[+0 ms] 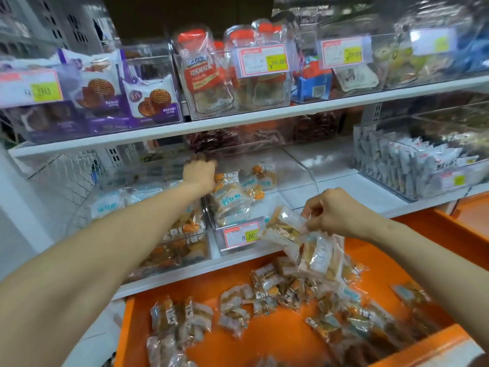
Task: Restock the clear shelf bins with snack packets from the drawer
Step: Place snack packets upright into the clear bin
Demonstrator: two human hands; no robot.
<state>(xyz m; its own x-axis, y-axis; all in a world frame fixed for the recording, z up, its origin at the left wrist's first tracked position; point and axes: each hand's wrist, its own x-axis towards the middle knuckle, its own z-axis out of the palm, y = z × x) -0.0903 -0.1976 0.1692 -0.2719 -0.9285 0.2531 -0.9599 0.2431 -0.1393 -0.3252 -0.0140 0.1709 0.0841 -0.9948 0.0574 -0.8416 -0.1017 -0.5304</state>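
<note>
The right hand point(341, 211) pinches a bunch of snack packets point(315, 254) by their top ends. They hang below and left of its fingers point(312, 215), long sides running mostly downward and fanning towards the lower left, over the back edge of the orange drawer point(264, 335). More loose packets point(267, 290) lie scattered in the drawer, pointing every way. The left hand point(199, 173) reaches deep into the clear bin point(291, 178) on the lower shelf point(357, 186), just beside the packets already there. Its fingers are blurred, so I cannot tell whether they grasp anything.
</note>
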